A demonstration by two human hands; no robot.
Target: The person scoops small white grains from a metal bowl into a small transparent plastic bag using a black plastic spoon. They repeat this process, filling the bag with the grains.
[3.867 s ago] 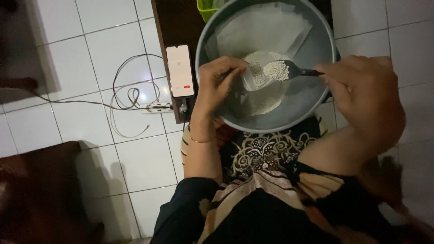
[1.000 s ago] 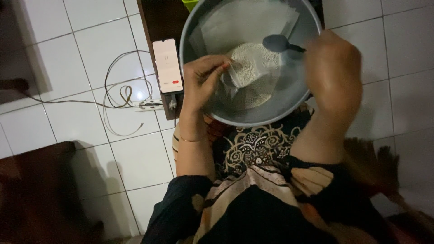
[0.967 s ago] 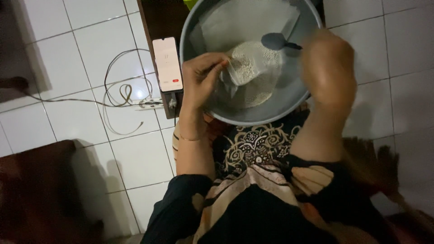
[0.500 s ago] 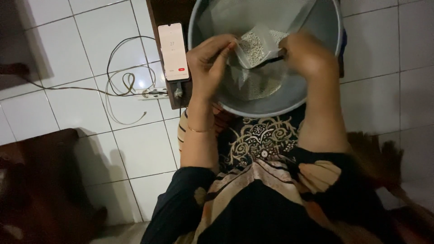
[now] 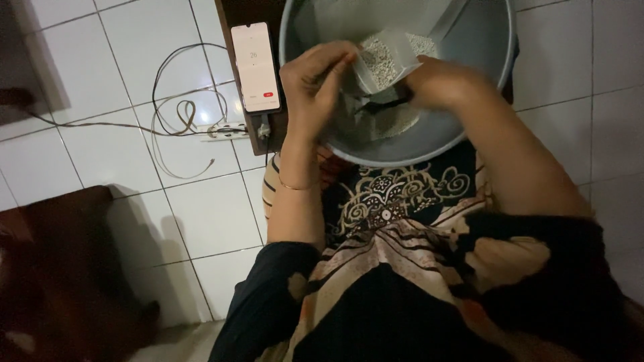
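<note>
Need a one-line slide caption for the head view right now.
Both hands, left hand and right hand, hold a small clear bag of white grains over a grey basin.

Small clear plastic bag of white grains [image 5: 384, 59] is gripped by left hand [image 5: 315, 77] and right hand [image 5: 439, 80] over round grey metal basin [image 5: 469, 127].

You held a clear glossy plastic bag [image 5: 382, 64] over a smooth matt metal basin [image 5: 469, 40]; the floor tiles [image 5: 121, 147] looked glazed.
</note>
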